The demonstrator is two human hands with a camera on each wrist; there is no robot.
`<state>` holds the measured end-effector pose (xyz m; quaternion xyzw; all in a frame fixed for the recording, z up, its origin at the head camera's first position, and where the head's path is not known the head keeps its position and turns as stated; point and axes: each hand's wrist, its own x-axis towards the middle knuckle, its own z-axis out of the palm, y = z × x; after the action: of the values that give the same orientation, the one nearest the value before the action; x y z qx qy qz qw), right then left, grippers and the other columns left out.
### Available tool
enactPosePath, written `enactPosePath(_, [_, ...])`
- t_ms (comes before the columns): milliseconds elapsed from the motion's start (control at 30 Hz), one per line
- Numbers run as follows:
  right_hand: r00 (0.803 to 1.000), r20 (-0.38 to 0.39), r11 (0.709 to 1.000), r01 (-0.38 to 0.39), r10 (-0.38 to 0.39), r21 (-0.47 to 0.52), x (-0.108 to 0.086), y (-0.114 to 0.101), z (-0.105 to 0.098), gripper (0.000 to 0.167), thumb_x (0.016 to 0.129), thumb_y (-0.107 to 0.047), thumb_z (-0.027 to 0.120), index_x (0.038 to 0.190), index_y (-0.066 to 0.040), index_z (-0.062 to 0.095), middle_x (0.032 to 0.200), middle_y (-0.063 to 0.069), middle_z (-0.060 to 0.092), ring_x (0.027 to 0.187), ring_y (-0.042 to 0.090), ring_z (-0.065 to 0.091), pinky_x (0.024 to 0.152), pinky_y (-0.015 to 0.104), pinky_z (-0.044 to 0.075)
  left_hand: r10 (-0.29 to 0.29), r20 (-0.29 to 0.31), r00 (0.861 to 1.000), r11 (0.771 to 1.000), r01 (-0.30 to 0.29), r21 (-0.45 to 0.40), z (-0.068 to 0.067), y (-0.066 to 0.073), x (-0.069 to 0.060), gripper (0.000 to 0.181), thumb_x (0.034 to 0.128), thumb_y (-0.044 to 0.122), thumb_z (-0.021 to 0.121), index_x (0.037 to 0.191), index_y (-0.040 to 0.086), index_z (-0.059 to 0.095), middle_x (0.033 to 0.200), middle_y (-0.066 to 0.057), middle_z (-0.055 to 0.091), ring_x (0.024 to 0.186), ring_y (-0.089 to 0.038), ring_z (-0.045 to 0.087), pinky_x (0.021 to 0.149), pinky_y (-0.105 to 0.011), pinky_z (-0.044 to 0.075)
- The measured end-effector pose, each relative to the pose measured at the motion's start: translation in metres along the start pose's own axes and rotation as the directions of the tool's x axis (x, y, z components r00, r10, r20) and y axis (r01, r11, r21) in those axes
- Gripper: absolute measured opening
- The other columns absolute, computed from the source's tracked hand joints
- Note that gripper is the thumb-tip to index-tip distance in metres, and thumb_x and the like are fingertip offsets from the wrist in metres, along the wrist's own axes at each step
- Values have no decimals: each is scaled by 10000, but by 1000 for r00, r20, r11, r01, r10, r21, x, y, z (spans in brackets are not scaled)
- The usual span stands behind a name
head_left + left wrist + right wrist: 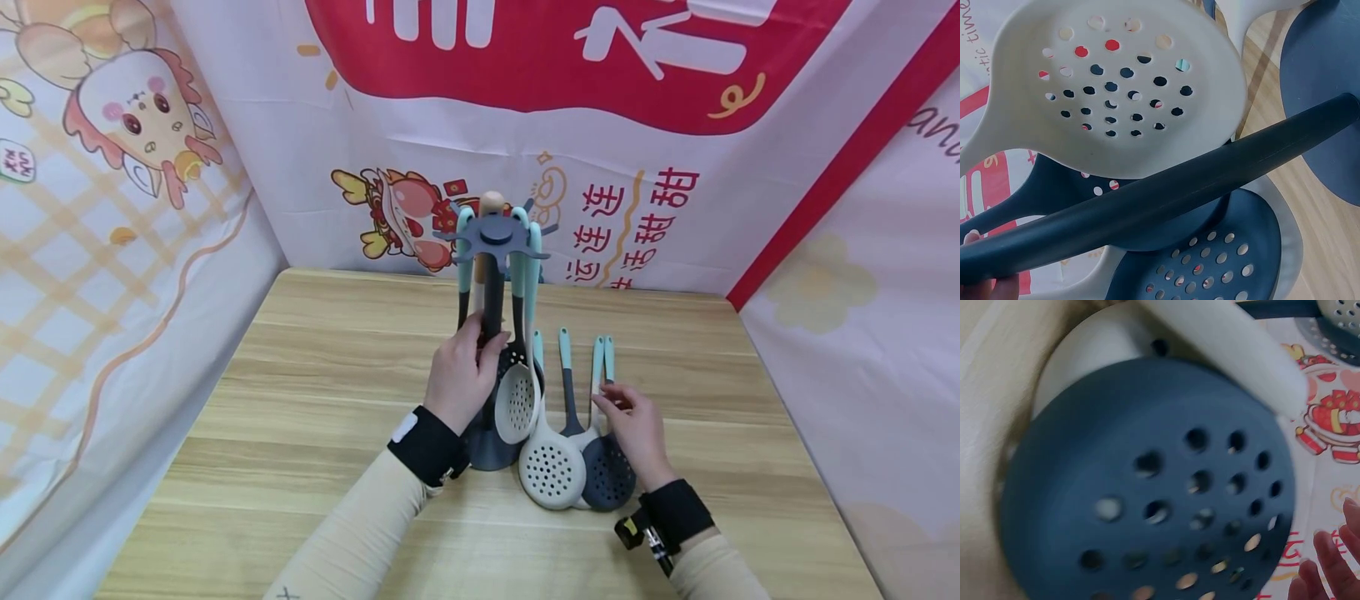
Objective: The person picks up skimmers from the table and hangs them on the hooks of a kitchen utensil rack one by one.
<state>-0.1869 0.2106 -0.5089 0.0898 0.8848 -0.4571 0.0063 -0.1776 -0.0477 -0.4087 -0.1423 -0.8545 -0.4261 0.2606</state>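
Note:
My left hand (459, 375) grips the dark pole of a utensil stand (493, 287); the pole (1166, 194) crosses the left wrist view. On its rack hang several mint-handled utensils, including a pale skimmer (516, 404) with round holes. Right of the base lie a pale skimmer (552, 473), a dark skimmer (609, 475) and a dark-necked utensil (568, 392) whose head is hidden. My right hand (636, 425) is over the dark skimmer, close to the handles. In the right wrist view its fingers (1329, 565) look loosely bent, with nothing visible between them.
A wood-grain table (300, 417) carries everything. Printed cloth (510, 133) hangs behind it, with more cloth at the left and right sides. The stand's round dark base (491, 454) sits left of the lying utensils.

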Motion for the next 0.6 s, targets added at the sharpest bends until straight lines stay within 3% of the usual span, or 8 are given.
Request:
enactPosePath(167, [999, -11, 999, -32, 32, -9, 4, 13, -1, 397, 975, -275, 630, 1300, -48, 613, 1253, 176, 646, 1073, 297, 574, 829, 329, 451, -1, -2, 1000, 1000, 1, 1, 0, 0, -1, 234, 1012, 181, 577, 1148, -8, 594, 869, -118, 704, 648, -196, 626, 577, -324, 519])
enactPosePath(400, [997, 5, 997, -75, 75, -6, 8, 26, -2, 523, 983, -276, 616, 1416, -13, 485, 1349, 246, 548, 1185, 376, 543, 948, 488, 494, -7, 4, 1000, 1000, 7, 2, 0, 1, -1, 238, 1012, 184, 575, 1148, -10, 591, 863, -119, 699, 641, -198, 620, 573, -323, 516])
enactPosePath(600, [990, 34, 990, -138, 138, 0, 9, 33, -1, 596, 979, -307, 612, 1451, 3, 419, 1348, 275, 541, 1226, 403, 534, 991, 509, 479, -10, 9, 1000, 1000, 9, 7, -1, 3, -1, 243, 1011, 183, 577, 1154, -13, 589, 862, -119, 698, 648, -204, 626, 580, -339, 526])
